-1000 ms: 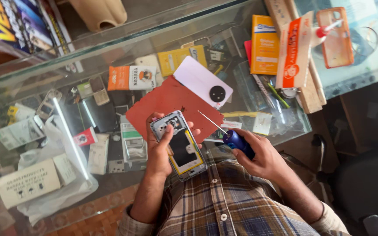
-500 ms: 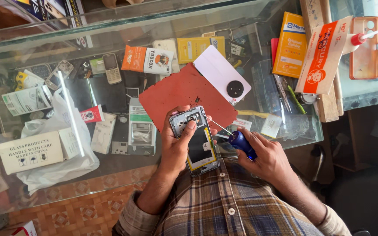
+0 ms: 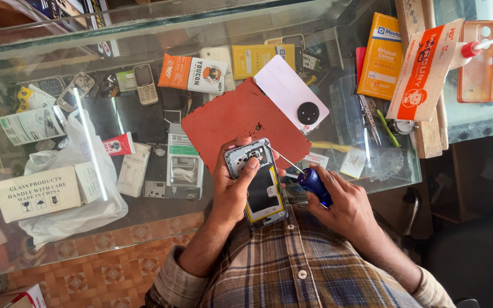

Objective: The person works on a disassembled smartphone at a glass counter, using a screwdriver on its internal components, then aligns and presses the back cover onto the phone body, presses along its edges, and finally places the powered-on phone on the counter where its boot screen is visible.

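My left hand [image 3: 232, 191] grips an opened phone [image 3: 258, 182] with its back cover off, thumb resting near the camera end. My right hand [image 3: 343, 205] holds a blue-handled screwdriver [image 3: 314, 182] whose thin metal shaft points at the phone's upper right edge. Both hands hover over the near edge of a glass counter [image 3: 144, 228]. Just beyond the phone lies a red mat [image 3: 229, 122], and on its far right corner rests a white phone back cover [image 3: 292, 97] with a round black camera ring.
Under the glass lie several old phones, small boxes and packets. A white plastic bag [image 3: 81, 182] and a white cardboard box [image 3: 35, 194] sit at the left. Yellow and orange packs [image 3: 380, 57], a wooden block [image 3: 423, 122] and an orange phone case [image 3: 477, 60] are at the right.
The view shifted slightly and drew closer. My hands keep the same hold, with the screwdriver tip staying at the phone's upper edge.
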